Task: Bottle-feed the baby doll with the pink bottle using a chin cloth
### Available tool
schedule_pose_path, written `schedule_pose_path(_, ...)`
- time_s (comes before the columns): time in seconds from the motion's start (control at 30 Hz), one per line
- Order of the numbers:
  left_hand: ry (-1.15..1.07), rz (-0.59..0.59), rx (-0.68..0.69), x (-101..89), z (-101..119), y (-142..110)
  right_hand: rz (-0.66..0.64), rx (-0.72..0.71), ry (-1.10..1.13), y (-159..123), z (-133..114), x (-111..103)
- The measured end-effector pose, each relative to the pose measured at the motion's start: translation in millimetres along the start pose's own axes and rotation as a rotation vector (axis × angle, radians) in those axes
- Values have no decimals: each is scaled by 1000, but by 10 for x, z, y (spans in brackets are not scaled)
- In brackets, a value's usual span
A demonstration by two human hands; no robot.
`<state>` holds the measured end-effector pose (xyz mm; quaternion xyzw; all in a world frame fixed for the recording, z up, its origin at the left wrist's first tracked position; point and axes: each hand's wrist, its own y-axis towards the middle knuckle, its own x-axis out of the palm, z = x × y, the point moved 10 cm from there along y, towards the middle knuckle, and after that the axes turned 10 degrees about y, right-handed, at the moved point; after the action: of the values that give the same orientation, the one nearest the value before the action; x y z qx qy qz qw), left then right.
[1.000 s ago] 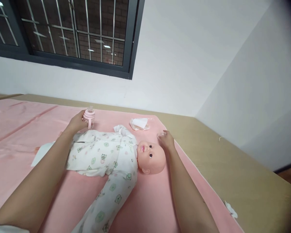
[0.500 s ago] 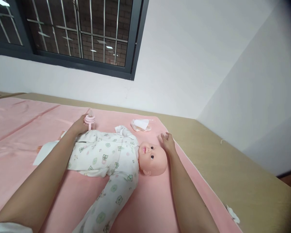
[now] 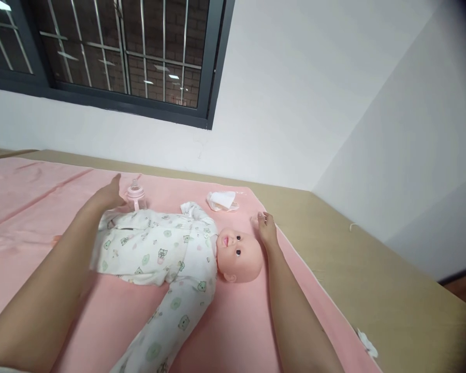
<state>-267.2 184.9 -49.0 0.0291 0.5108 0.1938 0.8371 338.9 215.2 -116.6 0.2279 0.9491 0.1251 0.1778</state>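
Note:
A baby doll point(image 3: 238, 256) with a bald head lies face up on a pink sheet point(image 3: 233, 326), wearing a white sleepsuit point(image 3: 155, 243) with a green bear print. My left hand point(image 3: 109, 196) is open, thumb raised, just left of a pink-topped baby bottle point(image 3: 135, 196) standing upright beyond the doll's body. Past the doll's head, my right hand point(image 3: 267, 229) rests on the sheet with its fingers curled at a small pale, clear-looking item point(image 3: 255, 220), too small to name.
A clear packet with white paper point(image 3: 222, 200) lies beyond the doll's shoulder. The sheet covers a wooden surface point(image 3: 334, 259) along white walls. A crumpled white scrap point(image 3: 367, 343) sits at the sheet's right edge. A barred window point(image 3: 128, 57) is above.
My left hand has let go of the baby bottle and moved left of it. The bottle stands by itself. My right hand stays by the doll's head. The view has shifted slightly.

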Motion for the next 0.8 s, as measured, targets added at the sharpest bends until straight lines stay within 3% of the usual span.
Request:
schedule_pose_path(0.07,61,157,12,-352,240,-118,31,-59,-4,-23,-107,-45)
schedule_pose_path(0.1,83,234,59,-517,465,-236,60,-105,-15,-42,-188,-80)
schedule_pose_path(0.17,101,306,227,-707,1059,-551,134,-214,-48,-101,-380,-161)
schedule_pose_path(0.2,60,282,306,-711,1357,-714,161,-268,-66,-140,-480,-183)
schedule_pose_path(0.27,-54,92,450,-510,1918,-998,162,-367,-89,-225,-669,-159)
schedule_pose_path(0.33,-102,-176,555,-134,2384,-1224,93,-452,-94,-313,-828,-40)
schedule_pose_path(0.43,-98,-404,725,358,2923,-1424,-73,-533,-116,-439,-973,236)
schedule_pose_path(0.57,73,-457,769,860,3281,-1358,-287,-549,-193,-552,-994,583)
schedule_pose_path(0.7,70,-789,842,1363,3490,-1488,-367,-522,-247,-586,-955,690)
schedule_pose_path(0.8,70,-941,880,1576,3557,-1566,-351,-454,-194,-557,-910,650)
